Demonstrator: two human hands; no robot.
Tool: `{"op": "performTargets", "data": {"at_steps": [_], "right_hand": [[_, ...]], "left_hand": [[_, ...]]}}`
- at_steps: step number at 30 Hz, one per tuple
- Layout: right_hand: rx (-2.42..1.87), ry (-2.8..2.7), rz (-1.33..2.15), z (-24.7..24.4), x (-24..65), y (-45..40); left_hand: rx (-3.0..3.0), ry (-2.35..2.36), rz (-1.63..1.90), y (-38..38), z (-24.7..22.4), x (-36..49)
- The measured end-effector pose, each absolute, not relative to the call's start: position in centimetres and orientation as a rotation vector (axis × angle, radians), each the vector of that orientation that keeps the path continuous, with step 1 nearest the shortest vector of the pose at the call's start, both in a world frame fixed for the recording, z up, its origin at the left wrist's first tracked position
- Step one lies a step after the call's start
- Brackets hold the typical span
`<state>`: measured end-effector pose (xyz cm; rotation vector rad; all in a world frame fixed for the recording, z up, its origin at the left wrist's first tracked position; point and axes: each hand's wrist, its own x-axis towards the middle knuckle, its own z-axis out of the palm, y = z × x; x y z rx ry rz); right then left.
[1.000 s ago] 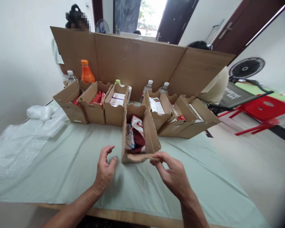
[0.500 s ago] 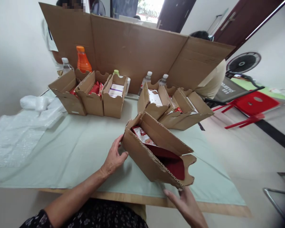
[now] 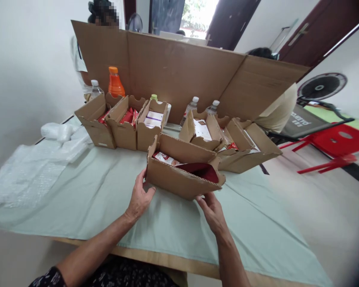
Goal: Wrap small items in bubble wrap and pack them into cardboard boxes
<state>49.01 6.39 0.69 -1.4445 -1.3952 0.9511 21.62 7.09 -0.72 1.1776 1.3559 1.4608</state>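
An open cardboard box (image 3: 179,181) stands at the middle of the table, turned slightly aslant. Inside it lie a red and white packet (image 3: 166,158) and a dark red item (image 3: 202,170). My left hand (image 3: 140,196) is at the box's left end, its fingers against the cardboard and the thumb spread. My right hand (image 3: 211,209) touches the lower right of the box, fingers partly beneath or behind it. Close behind stand more open boxes, one with a white packet (image 3: 202,130) and one with white and purple cartons (image 3: 153,119).
A tall cardboard screen (image 3: 179,67) stands behind the boxes, with an orange bottle (image 3: 116,84) and clear bottles before it. Bubble wrap (image 3: 32,171) lies at the left. People are partly visible beyond the screen. A red chair (image 3: 341,141) is at the right.
The box has turned and moved away from the table's front edge, towards the other boxes. My right hand has moved forward and left with it. The camera view has shifted slightly.
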Motion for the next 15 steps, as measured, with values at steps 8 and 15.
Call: {"op": "performTargets", "data": {"at_steps": [8,15], "right_hand": [[-1.482,-1.290,0.919,-0.8,47.0,10.8],[-1.712,-1.182,0.808,-2.2,47.3,11.0]], "left_hand": [[1.256,1.396,1.523,10.3,-2.0,21.2],[1.454,1.410,1.379,11.7,-2.4,20.0]]}}
